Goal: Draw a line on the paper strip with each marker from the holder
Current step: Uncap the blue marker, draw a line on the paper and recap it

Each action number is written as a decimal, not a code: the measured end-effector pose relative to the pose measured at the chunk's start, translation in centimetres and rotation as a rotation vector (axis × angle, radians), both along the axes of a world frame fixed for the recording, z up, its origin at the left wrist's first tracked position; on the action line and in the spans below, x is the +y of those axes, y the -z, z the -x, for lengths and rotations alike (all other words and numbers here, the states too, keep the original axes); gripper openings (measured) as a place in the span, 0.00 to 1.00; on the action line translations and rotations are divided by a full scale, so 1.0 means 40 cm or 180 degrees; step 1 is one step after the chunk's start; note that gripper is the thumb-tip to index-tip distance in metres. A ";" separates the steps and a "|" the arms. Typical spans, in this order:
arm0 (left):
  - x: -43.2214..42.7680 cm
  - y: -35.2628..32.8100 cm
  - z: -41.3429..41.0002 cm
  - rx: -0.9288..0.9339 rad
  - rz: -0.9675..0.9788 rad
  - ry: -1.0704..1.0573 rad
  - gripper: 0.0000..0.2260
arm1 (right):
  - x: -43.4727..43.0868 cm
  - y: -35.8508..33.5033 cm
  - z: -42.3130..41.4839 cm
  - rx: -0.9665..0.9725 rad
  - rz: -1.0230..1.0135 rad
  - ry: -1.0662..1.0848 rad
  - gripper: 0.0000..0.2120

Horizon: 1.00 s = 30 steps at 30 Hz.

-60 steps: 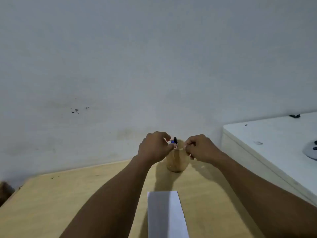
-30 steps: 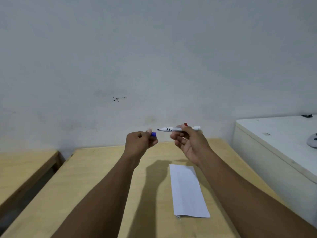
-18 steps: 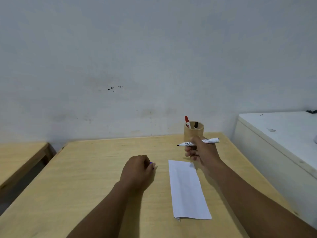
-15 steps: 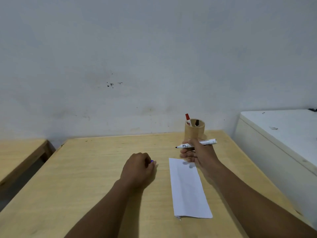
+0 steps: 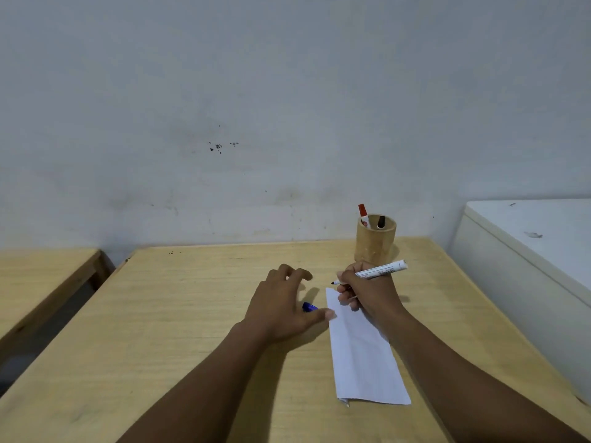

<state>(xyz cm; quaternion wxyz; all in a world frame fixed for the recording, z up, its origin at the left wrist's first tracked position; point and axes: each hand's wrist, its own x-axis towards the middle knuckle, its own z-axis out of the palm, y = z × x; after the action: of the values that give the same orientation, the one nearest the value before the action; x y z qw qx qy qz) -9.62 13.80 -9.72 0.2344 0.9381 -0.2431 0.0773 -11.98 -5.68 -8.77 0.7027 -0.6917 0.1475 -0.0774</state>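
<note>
A white paper strip [image 5: 364,356] lies lengthwise on the wooden table [image 5: 192,314]. My right hand [image 5: 367,292] holds an uncapped white marker [image 5: 380,270], tip pointing left just above the strip's far end. My left hand [image 5: 281,308] rests on the table with fingers spread, its thumb touching the strip's left edge. The blue cap [image 5: 309,306] lies on the table beside that hand, under the thumb and forefinger. A round wooden holder [image 5: 374,241] stands at the back with a red-capped marker [image 5: 363,214] and a black-capped marker [image 5: 380,222] in it.
A white cabinet [image 5: 527,251] stands against the table's right side. A second wooden table [image 5: 41,282] sits to the left across a gap. A grey wall rises right behind the holder.
My left hand has opened and let the blue cap down onto the table. Its thumb now reaches the strip. My right hand has lowered the marker toward the strip's far end.
</note>
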 end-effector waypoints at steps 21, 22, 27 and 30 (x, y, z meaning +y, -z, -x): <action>-0.026 0.028 -0.013 0.0495 -0.0423 0.0123 0.33 | 0.010 0.064 -0.013 -0.0070 0.1300 0.0024 0.10; -0.025 0.026 -0.014 0.0509 -0.0419 0.0123 0.33 | 0.011 0.065 -0.015 -0.0051 0.1371 0.0005 0.09; -0.026 0.019 -0.013 0.0664 -0.0325 0.0062 0.33 | 0.006 0.050 -0.013 0.0110 0.1087 0.0011 0.09; -0.012 0.000 -0.021 0.0980 0.0034 0.0120 0.26 | -0.006 0.025 -0.018 0.0127 0.0066 0.0268 0.09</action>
<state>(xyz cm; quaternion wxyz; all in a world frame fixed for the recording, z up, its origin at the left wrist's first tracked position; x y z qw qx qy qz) -8.79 13.31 -9.71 0.2752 0.9329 -0.2215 -0.0705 -11.28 -5.92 -9.78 0.6885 -0.6936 0.1896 -0.0947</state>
